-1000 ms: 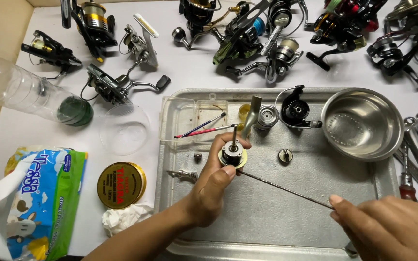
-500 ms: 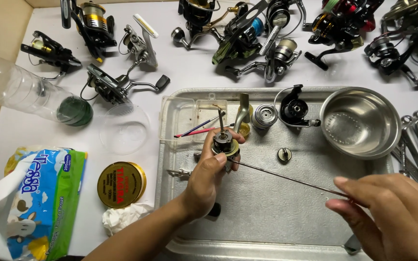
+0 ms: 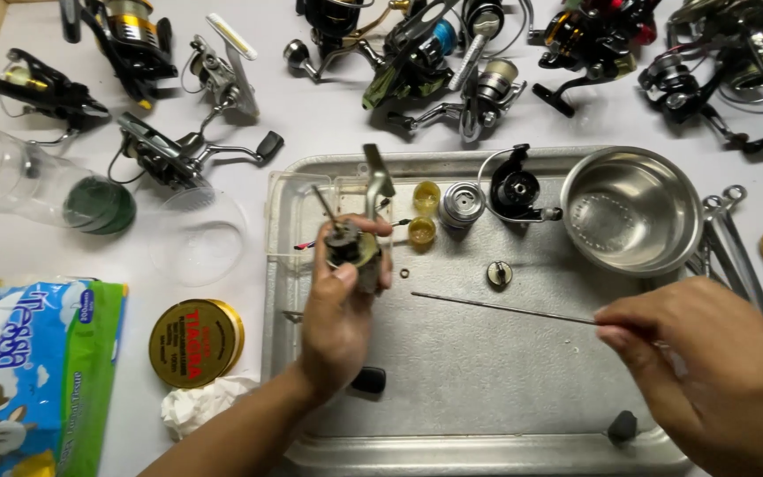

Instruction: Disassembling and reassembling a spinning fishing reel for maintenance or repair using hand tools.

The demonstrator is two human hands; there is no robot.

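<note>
My left hand (image 3: 339, 322) grips a dark fishing reel body (image 3: 351, 246) with a grey stem sticking up, held above the left part of a metal tray (image 3: 479, 433). My right hand (image 3: 708, 375) pinches the end of a long thin metal rod (image 3: 501, 308) that lies nearly level over the tray's middle, its tip pointing left and clear of the reel body. On the tray behind lie two small yellow caps (image 3: 423, 212), a silver spool (image 3: 463, 203), a black rotor (image 3: 516, 188) and a small round screw part (image 3: 499, 273).
A steel bowl (image 3: 633, 209) stands at the tray's back right, wrenches (image 3: 735, 243) beside it. Several fishing reels (image 3: 452, 62) line the table's far side. A plastic bottle (image 3: 37, 190), clear lid (image 3: 198, 238), round gold tin (image 3: 194, 342), crumpled tissue (image 3: 200, 402) and tissue packet (image 3: 33, 371) lie left.
My left hand has lifted the reel body and carried it left and toward the back. The rod's tip has come away from the reel and now hangs free.
</note>
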